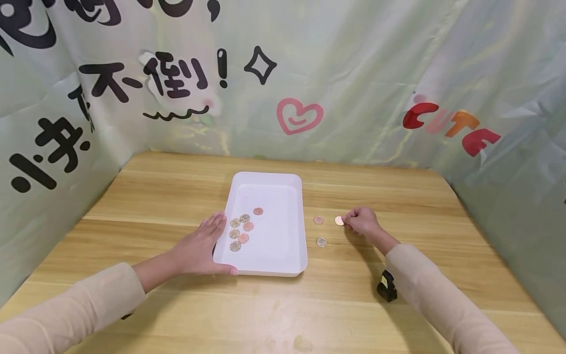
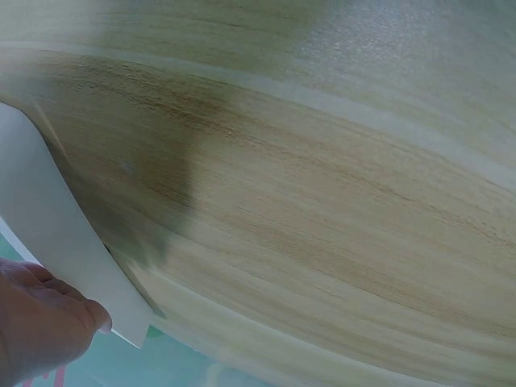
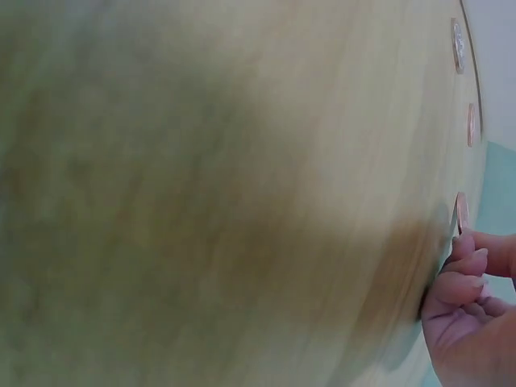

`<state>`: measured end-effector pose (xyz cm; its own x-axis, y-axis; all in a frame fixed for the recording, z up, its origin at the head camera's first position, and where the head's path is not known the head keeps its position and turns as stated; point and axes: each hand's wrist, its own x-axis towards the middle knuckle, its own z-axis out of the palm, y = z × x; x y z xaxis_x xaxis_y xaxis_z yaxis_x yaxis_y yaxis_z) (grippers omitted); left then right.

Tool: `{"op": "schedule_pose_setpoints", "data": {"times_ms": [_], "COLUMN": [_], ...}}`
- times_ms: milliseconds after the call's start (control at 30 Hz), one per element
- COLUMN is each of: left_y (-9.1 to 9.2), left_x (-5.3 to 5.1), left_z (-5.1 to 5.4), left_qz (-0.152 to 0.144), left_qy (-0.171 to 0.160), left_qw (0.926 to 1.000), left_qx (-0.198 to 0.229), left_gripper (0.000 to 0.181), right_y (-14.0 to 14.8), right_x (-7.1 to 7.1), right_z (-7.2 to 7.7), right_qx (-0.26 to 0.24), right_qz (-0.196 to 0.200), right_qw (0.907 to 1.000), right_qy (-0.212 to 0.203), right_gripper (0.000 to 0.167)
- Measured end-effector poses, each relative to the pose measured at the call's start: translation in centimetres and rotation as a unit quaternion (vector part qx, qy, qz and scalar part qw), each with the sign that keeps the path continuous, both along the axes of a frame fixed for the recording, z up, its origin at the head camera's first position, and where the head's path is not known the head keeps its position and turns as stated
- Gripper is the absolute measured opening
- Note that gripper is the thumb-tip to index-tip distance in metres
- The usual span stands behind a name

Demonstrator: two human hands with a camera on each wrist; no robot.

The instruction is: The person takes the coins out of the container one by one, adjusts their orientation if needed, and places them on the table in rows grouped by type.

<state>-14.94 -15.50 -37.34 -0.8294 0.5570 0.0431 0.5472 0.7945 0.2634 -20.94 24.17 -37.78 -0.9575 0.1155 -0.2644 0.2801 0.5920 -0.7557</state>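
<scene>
A white rectangular tray stands mid-table with several silver-coloured and copper-coloured coins lying in its left half. My left hand rests against the tray's near left corner, its fingers along the left rim and its thumb stretched along the near edge. In the left wrist view part of that hand touches the white tray wall. Right of the tray, my right hand pinches a copper-coloured coin between thumb and fingertips. The right wrist view shows this coin tilted up on edge.
Between tray and right hand lie a copper-coloured coin and a silver-coloured coin. A small black object appears beside the right sleeve. Printed cloth encloses the wooden table at the back and sides.
</scene>
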Motion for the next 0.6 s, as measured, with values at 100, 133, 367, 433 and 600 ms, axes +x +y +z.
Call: {"op": "schedule_pose_setpoints", "data": {"times_ms": [100, 133, 367, 433, 600], "left_y": [0.0, 0.0, 0.0, 0.0, 0.1], "left_x": [0.0, 0.0, 0.0, 0.0, 0.0], "left_z": [0.1, 0.1, 0.0, 0.0, 0.0], "left_qz": [-0.001, -0.001, 0.0, 0.0, 0.002], "left_qy": [0.0, 0.0, 0.005, 0.006, 0.002], "left_qw": [1.0, 1.0, 1.0, 1.0, 1.0], "left_qx": [-0.002, -0.002, -0.001, -0.002, -0.001], "left_gripper": [0.12, 0.12, 0.12, 0.12, 0.12], "right_y": [0.0, 0.0, -0.3, -0.4, -1.4], "right_x": [-0.1, -0.2, -0.3, -0.2, 0.2], "right_z": [0.0, 0.0, 0.0, 0.1, 0.9], "right_qx": [0.011, 0.015, 0.043, 0.048, 0.032], "right_qz": [0.0, 0.0, 0.002, 0.005, 0.026], "right_qw": [0.9999, 0.9999, 0.999, 0.9986, 0.996], "right_qy": [-0.004, -0.005, 0.01, 0.022, 0.08], "right_gripper": [0.014, 0.013, 0.013, 0.014, 0.015]}}
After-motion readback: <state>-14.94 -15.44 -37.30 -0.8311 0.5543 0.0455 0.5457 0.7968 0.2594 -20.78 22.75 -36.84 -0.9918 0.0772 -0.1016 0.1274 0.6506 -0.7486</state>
